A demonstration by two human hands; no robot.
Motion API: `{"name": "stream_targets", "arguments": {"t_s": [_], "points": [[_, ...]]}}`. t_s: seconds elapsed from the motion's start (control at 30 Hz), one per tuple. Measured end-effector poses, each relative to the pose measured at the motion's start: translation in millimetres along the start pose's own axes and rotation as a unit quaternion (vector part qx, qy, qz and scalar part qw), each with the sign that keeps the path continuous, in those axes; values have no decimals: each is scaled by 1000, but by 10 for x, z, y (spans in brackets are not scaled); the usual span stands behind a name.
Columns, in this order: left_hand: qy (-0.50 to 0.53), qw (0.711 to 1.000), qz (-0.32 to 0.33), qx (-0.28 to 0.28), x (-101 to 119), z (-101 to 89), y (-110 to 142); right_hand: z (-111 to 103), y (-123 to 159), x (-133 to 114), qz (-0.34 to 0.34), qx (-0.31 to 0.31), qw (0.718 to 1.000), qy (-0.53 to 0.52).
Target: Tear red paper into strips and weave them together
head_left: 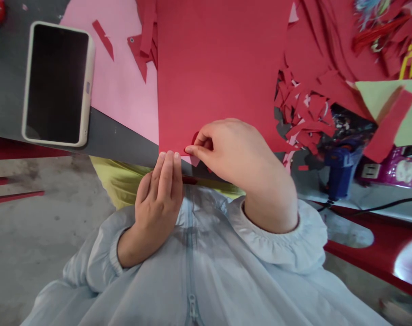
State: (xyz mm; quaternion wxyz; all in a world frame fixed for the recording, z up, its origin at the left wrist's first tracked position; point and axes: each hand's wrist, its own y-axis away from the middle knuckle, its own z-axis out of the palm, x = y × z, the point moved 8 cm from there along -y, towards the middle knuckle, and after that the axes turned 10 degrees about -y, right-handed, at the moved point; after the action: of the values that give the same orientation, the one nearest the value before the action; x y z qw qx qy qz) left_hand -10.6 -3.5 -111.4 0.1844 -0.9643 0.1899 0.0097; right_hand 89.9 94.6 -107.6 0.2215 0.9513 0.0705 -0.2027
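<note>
A large red paper sheet (pixel 219 72) lies in front of me, its near edge close to the table's edge. My left hand (pixel 161 194) rests its straight fingertips on that near edge, the fingers side by side and flat. Just to the right, my right hand (pixel 233 151) is closed in a pinch, thumb against forefinger, with a bit of red paper at the tips. I cannot tell whether that bit is the sheet's edge or a separate strip. A small pale pink scrap shows below the pinch.
A phone (pixel 56 86) lies at the left beside a pink sheet (pixel 124 86) with red scraps on it. To the right are a heap of red paper scraps (pixel 308 111), a blue glue gun (pixel 342 172), a purple box (pixel 389 170) and a black cable (pixel 389 206).
</note>
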Motion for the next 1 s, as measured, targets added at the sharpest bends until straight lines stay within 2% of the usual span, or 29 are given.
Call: {"name": "stream_targets", "arguments": {"t_s": [0.3, 0.57, 0.7, 0.83, 1.0], "points": [[-5, 1000, -13, -22, 0, -19, -64, 12, 2, 8, -19, 3, 1000, -5], [-10, 999, -5, -41, 50, 13, -5, -12, 64, 23, -21, 16, 1000, -8], [-45, 999, -8, -29, 133, 65, 42, -42, 170, 112, -16, 31, 999, -9], [-46, 998, -36, 1, 164, 114, 82, -107, 280, 216, -20, 77, 996, -40], [-37, 998, -42, -14, 141, 139, 63, -121, 307, 299, -7, 77, 994, -80]]}}
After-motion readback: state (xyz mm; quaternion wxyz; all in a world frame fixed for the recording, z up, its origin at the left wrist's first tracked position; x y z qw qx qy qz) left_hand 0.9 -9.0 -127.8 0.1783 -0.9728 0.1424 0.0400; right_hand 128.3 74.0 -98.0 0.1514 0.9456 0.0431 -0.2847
